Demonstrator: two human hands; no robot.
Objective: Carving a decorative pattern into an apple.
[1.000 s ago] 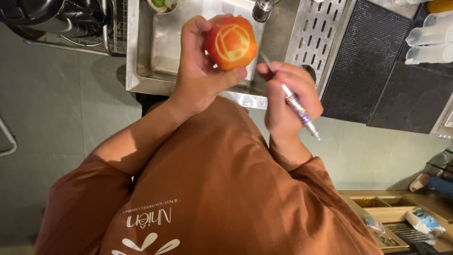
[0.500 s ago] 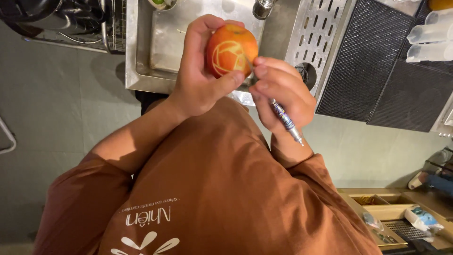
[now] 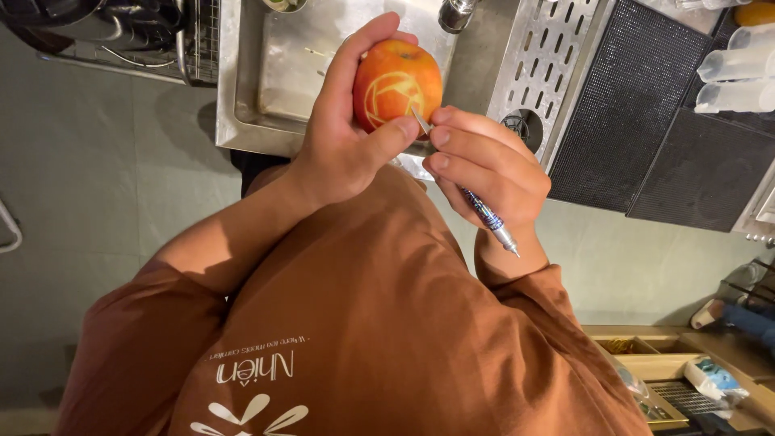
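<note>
My left hand [image 3: 343,141] grips a red-orange apple [image 3: 397,81] with a pale circular pattern of curved blades carved into its skin. The hand holds the fruit up over a steel sink [image 3: 242,89], with the thumb across the lower front of the apple. My right hand [image 3: 484,169] holds a slim pen-like carving knife [image 3: 480,211] with a patterned blue grip and a silver end. Its thin blade tip touches the apple's lower right, just beside the carved pattern. The two hands are close together, and their fingers almost meet at the apple.
A perforated steel drain board [image 3: 549,56] and black ribbed mats [image 3: 670,121] lie right of the sink. Clear plastic cups [image 3: 739,77] lie at the far right. A tap [image 3: 456,14] is above the sink, a wire rack [image 3: 186,36] at top left, and drawers with small items [image 3: 686,379] at bottom right.
My right hand moved up and left from beside the apple, bringing the knife tip onto the fruit. My left hand turned the apple slightly and held it steady.
</note>
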